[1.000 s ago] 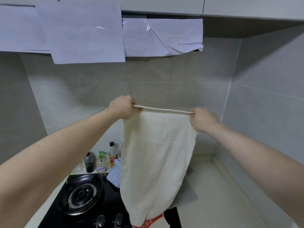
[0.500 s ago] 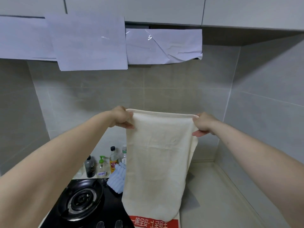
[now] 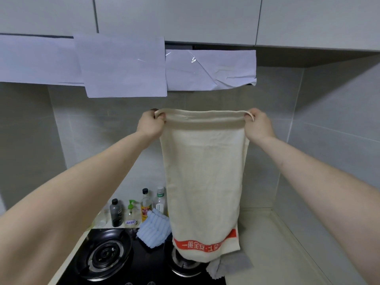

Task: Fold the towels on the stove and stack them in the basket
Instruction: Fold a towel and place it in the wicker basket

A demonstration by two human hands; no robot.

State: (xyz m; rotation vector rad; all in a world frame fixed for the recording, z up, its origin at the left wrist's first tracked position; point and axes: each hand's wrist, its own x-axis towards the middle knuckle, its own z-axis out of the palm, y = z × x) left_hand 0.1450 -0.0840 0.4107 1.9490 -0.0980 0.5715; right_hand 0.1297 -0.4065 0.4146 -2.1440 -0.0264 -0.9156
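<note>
The left hand (image 3: 151,125) and right hand (image 3: 258,125) each grip 1 top corner of the cream towel (image 3: 203,182), which hangs above the stove (image 3: 127,262).

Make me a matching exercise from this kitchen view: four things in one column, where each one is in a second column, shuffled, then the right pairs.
Things:
1. cream towel
2. blue towel
3. grey towel
4. dark bottle

Places:
A. lying by the right burner, at the stove's edge
B. standing against the wall behind the stove
C. held up by both hands, hanging down
D. bunched at the back of the stove, between the burners

Pairs: 1-C, 2-D, 3-A, 4-B
</note>
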